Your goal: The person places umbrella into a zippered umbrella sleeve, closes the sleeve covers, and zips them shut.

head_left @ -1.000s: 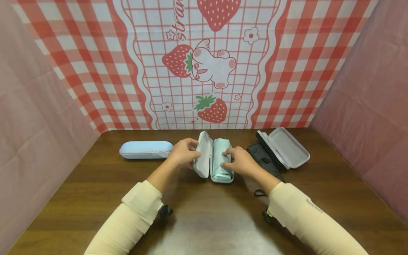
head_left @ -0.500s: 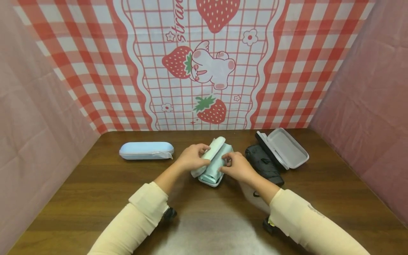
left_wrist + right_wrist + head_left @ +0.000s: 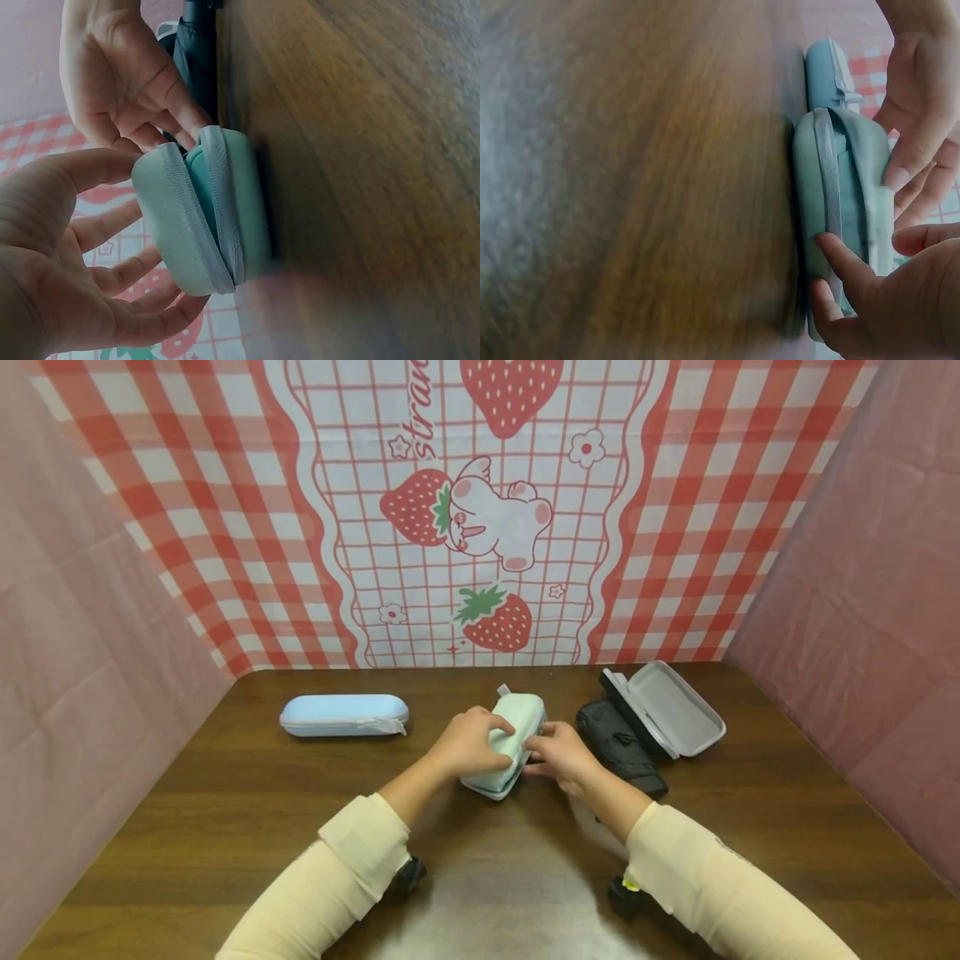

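Two cream sleeves [image 3: 330,885] come in at the near side, ending partway up the forearms, with a small black gadget [image 3: 410,874] poking out by each cuff. Bit further along the brown wood-grain surface [image 3: 510,893] the hands are both on a mint case [image 3: 522,722], lying at a slant around the middle, lid up. Left hand [image 3: 472,743] grips the lid, thumb and fingers spread round it. Right hand [image 3: 562,756] is pinching the edge on its own side, fingertips on the lower rim. It's nearly closed but not quite: the left wrist view shows a gap between the grey zip edges [image 3: 229,217], with some teal stuff [image 3: 201,191] inside. Just right of that there's a black folded bundle [image 3: 618,747], and right beside it a black case [image 3: 678,706] sitting open, grey lining showing. Over on the left, well apart, a light blue case [image 3: 343,712] lies closed. Behind it all hangs a red-and-white checked cloth [image 3: 690,527] with strawberries printed on it, pink drapes [image 3: 97,610] either side
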`<state>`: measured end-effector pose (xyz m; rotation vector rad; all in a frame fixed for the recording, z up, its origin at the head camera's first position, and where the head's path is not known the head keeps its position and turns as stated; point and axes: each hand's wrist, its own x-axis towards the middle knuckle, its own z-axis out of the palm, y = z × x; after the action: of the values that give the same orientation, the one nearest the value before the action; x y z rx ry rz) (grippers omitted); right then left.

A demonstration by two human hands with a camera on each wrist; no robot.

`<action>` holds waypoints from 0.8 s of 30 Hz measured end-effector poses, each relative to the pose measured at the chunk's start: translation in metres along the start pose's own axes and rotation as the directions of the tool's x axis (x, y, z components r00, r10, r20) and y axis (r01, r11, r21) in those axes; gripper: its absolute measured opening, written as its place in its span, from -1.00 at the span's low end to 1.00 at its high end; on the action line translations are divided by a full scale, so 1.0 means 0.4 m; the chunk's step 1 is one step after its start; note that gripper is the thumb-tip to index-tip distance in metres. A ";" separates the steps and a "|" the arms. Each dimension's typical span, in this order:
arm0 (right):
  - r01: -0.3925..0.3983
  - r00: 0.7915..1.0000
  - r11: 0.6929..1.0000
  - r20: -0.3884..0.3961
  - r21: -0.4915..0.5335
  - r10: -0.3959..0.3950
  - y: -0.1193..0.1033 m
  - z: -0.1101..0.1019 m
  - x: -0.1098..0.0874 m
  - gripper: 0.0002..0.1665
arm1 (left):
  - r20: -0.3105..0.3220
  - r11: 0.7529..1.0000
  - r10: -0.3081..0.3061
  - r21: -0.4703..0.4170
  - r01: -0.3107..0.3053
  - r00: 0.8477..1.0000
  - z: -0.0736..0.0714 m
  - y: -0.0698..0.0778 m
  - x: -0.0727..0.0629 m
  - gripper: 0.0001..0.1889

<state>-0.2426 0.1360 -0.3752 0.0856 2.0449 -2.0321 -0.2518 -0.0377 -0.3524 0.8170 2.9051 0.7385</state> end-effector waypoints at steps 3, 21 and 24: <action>0.012 1.000 1.000 -0.012 0.006 -0.011 0.003 0.008 -0.002 -0.44 | -0.004 0.998 0.005 0.058 -0.005 1.000 0.007 0.004 -0.002 -0.53; 0.031 0.997 0.800 -0.034 -0.599 -0.064 -0.062 -0.103 0.043 -0.35 | 0.114 0.987 0.154 0.037 -0.159 0.981 -0.030 -0.038 -0.004 -0.54; 0.019 1.000 0.831 0.004 -0.556 -0.020 -0.055 -0.106 0.043 -0.40 | 0.130 0.991 0.131 0.016 -0.135 0.983 -0.044 -0.046 -0.008 -0.54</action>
<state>-0.2699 0.1750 -0.3581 -0.0458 2.5548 -1.3578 -0.2608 -0.0607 -0.3454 1.0295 2.7721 0.6341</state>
